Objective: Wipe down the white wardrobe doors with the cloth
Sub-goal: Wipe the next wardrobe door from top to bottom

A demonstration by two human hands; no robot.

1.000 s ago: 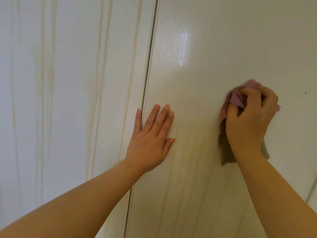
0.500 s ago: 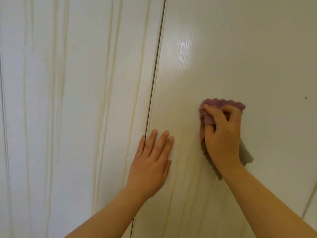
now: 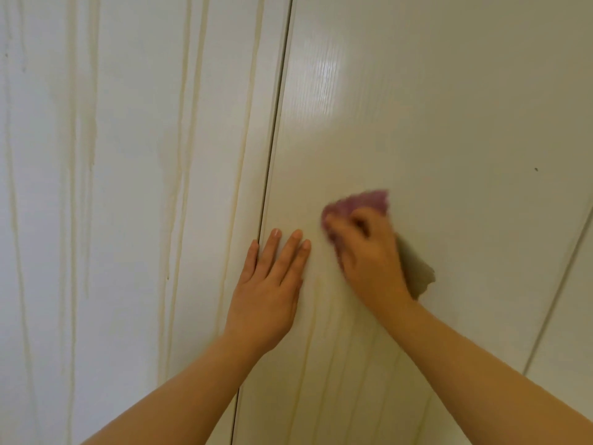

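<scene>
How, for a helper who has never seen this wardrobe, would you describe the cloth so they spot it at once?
Find the dark seam, then the white wardrobe door right of it. There, beside the left hand lying flat, the right hand grips the cloth. It is the only purple, fuzzy thing on that yellow-streaked door.

- The left wardrobe door point(image 3: 128, 187), glossy white, is marked by yellowish vertical streaks.
- The right wardrobe door point(image 3: 449, 107) is streaked toward 6 o'clock.
- The purple cloth point(image 3: 362, 202), bunched and blurred, is held against the right wardrobe door by the right hand point(image 3: 369, 261), at 3 o'clock of centre.
</scene>
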